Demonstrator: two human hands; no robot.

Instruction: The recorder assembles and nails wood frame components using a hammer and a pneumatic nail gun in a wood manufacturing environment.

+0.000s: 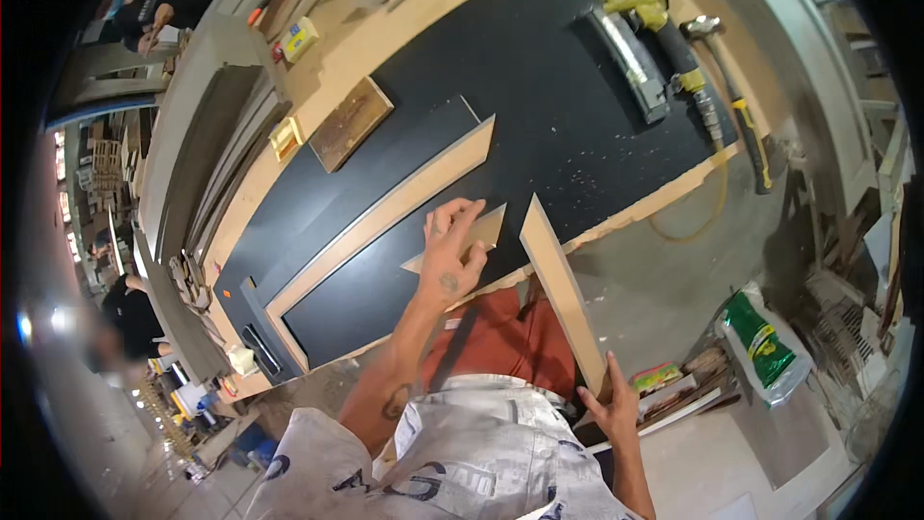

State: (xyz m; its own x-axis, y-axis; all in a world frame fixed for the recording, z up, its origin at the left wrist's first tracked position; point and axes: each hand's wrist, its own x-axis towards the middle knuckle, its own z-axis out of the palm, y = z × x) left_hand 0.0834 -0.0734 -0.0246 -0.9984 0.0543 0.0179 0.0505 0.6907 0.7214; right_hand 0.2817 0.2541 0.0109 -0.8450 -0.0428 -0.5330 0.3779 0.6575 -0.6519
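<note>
1. The right hand (616, 409) is holding the mitre-cut wooden strip (563, 289) by its near end, with thumb and fingers clamped on it; probably this grip is leaving the sharp far end free and visible.
2. The strip is crossing the near edge of the black board (520, 29): its tip is reaching over the board, and its held end is extending outside, on the person's side.
3. This tip is pointing away from the person, and the long axis is running roughly square to the board's near edge.
4. The left hand (450, 255) is bending its fingers over a short wooden piece (489, 229), near the same edge; I cannot tell whether it is pinching or only steadying.
5. A longer wooden strip (395, 202) is lying along the board's length, which is perhaps supporting it flat.
6. The pneumatic nailer (628, 58) is resting on the board's right end, and the hammer (735, 101) just beyond, perhaps for easy reach.
</note>
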